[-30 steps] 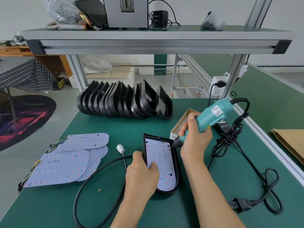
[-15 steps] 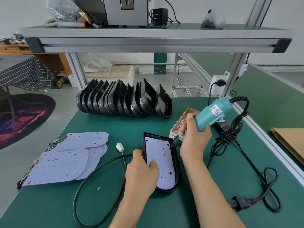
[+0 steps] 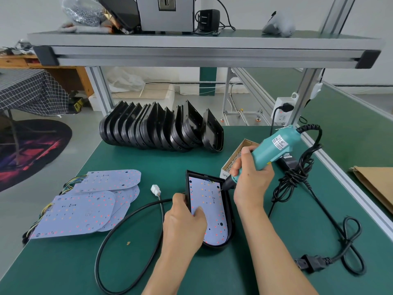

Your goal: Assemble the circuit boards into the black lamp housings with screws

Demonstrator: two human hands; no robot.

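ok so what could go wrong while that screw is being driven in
The screwdriver meets the circuit board at a slant, so its bit could slip and gouge it. The left hand presses only the board's near part, so the housing might shift. The coiled cord could tug the right hand.

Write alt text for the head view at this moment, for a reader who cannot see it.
A right hand drives a teal electric screwdriver into a circuit board seated in a black lamp housing, which the left hand steadies. Spare boards lie left; empty housings stand behind.
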